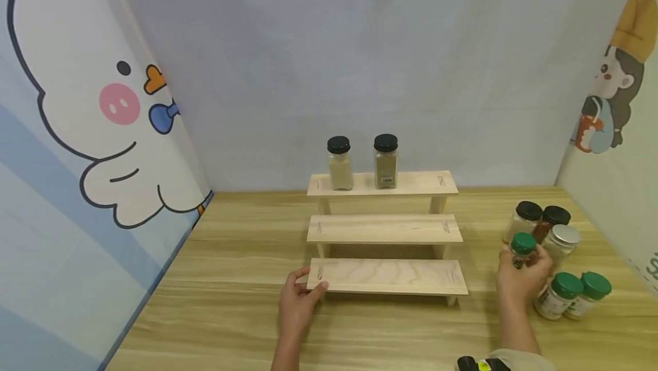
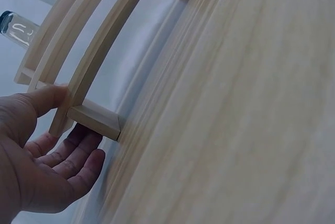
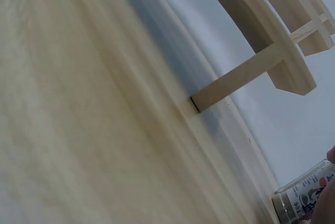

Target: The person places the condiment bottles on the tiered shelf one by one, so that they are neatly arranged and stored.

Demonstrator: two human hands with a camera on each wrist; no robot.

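Observation:
A three-step wooden display rack (image 1: 390, 277) stands on the table. My left hand (image 1: 298, 303) grips the left end of its lowest step; in the left wrist view the thumb lies along the board and the fingers (image 2: 78, 156) curl below, beside the support leg. At the right, my right hand (image 1: 521, 279) holds a small green-capped spice jar (image 1: 523, 244) upright between thumb and fingers, among other jars. The right wrist view shows a labelled jar (image 3: 309, 192) at the lower right corner, with part of the hand over it.
Two black-capped jars, one pale (image 1: 340, 168) and one greyish (image 1: 386, 168), stand on the top step. Around my right hand are two black-capped jars (image 1: 523, 222), a silver-lidded jar (image 1: 562, 242) and two green-capped jars (image 1: 554, 299). Printed cloth walls (image 1: 380, 74) enclose the table.

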